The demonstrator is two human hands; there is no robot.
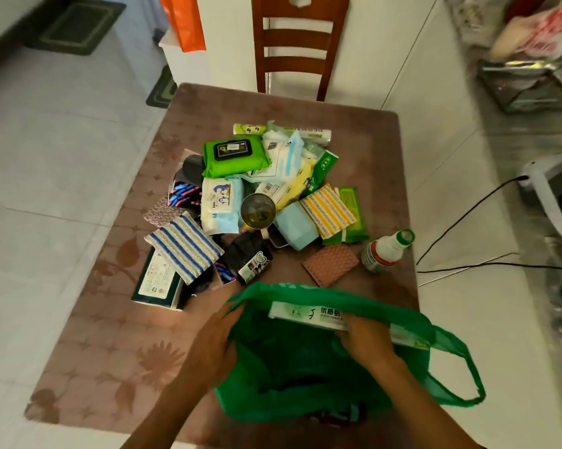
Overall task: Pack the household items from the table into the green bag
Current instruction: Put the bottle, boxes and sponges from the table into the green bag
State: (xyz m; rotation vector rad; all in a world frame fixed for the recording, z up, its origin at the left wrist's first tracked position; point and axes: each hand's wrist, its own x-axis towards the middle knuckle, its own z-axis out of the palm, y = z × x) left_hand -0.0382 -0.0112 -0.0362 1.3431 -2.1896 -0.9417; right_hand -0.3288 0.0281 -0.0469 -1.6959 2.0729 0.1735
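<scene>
At the near edge of the table, the green bag is lying with its mouth gaping toward the person, one handle loop hanging off the table's right side. Both forearms are reaching forward from the bottom of the view and converging on the bag. The left hand is gripping the bag's left rim, fingers curled over the fabric and pulling the opening wide, wrist bent slightly inward. The right hand is pressing down palm-first at the bag's far rim, fingers closing on a flat white box with printed characters that is sitting partly inside the mouth.

Beyond the bag, the remaining household items are lying heaped at the table's middle: a green wipes pack on top, a baby wipes pack below it, a blue-striped cloth pack to the bag's far left, a yellow-striped pack, and a pink sponge just beyond the bag. A white bottle with a green cap is lying near the table's right edge. A wooden chair is standing at the table's far end.
</scene>
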